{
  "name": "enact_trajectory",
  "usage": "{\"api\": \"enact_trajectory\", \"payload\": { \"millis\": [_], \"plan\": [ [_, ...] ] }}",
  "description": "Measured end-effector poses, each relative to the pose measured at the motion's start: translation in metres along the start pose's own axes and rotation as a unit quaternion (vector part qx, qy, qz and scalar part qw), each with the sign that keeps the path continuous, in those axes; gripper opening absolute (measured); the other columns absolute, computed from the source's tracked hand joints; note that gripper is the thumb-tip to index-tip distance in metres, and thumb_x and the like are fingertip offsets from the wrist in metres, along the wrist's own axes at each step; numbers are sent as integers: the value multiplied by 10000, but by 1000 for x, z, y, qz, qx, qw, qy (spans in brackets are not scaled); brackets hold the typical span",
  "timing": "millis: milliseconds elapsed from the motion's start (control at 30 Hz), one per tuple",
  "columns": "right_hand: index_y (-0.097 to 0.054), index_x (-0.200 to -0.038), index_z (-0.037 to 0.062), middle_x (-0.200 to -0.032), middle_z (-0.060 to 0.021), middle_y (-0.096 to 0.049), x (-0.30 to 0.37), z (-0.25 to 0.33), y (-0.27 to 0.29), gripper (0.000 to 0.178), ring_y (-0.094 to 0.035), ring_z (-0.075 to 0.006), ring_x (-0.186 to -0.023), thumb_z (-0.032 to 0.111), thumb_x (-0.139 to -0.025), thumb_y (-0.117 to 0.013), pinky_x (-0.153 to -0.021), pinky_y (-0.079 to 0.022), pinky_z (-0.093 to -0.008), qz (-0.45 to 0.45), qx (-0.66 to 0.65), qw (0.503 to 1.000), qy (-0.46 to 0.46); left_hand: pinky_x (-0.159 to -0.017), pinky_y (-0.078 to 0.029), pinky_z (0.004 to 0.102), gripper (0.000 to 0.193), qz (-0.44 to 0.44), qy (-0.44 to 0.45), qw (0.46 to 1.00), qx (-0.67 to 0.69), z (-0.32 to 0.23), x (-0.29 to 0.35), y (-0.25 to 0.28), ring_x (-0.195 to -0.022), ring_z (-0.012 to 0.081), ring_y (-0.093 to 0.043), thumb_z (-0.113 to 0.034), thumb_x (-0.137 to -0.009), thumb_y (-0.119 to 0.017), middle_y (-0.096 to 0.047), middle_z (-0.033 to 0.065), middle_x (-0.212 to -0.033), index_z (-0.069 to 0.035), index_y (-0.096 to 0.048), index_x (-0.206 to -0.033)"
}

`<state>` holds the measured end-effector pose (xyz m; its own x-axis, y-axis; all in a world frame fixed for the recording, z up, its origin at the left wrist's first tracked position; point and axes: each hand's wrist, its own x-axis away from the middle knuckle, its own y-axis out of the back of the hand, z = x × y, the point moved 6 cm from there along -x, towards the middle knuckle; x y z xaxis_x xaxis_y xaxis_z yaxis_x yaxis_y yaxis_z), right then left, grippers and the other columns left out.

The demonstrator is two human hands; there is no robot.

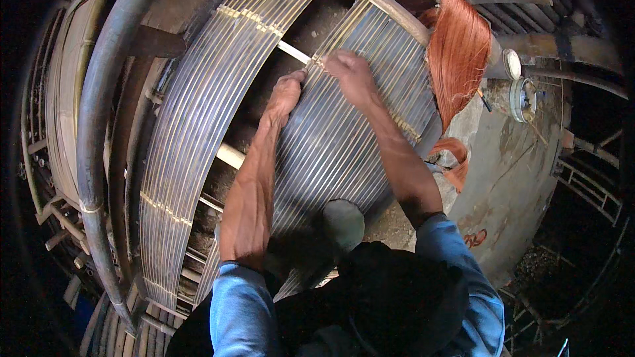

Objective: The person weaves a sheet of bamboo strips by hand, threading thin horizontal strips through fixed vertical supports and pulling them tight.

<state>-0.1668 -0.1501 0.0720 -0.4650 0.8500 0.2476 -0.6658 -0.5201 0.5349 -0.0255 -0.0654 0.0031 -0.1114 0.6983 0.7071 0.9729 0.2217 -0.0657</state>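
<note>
At the bottom of the frame, nearest to you, are your blue fabric sleeves (245, 311). Just above the dark shape there, a pale round object (343, 223) shows over the lower part of the long grey panel of narrow parallel strips (337, 152). This panel runs up through the centre of the frame, under your forearms.

Your bare left hand (286, 97) is at the panel's left edge, above the centre; its fingers are curled, with their tips at this edge. Your bare right hand (350, 76) is just beside it, bent over the panel's upper part, its fingertips turned toward the same edge. I cannot tell if the fingers of either hand are clamped on a strip.

Close to the fingertips ends a thin white rod (293, 51), which reaches to the second striped panel (205, 125), at left. Farther, in the upper right, hangs a reddish-orange fibre bundle (458, 53).
</note>
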Motion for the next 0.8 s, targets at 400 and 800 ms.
{"api": "enact_trajectory", "payload": {
  "millis": [400,800],
  "plan": [
    [-602,-923,45,-733,16,-511,-18,19,18,313,-443,-112,-666,321,-1060,-549,-795,-445,-303,21,-645,764,13,-1072,-415,410,588,-52,-83,978,-186,3,2,7,-1250,389,-598,-500,-1021,-418,-672,241,-1265,-40,-666,-1291],
    [-630,-907,9,-903,-81,-684,72,-3,70,362,-671,-223,-917,323,-1065,-543,-928,-517,-344,-139,-470,871,-26,-736,-543,535,379,-260,-289,733,-558,-50,84,64,-853,463,-668,-102,-807,-739,-646,217,-1090,-60,-560,-1138]
  ]
}}
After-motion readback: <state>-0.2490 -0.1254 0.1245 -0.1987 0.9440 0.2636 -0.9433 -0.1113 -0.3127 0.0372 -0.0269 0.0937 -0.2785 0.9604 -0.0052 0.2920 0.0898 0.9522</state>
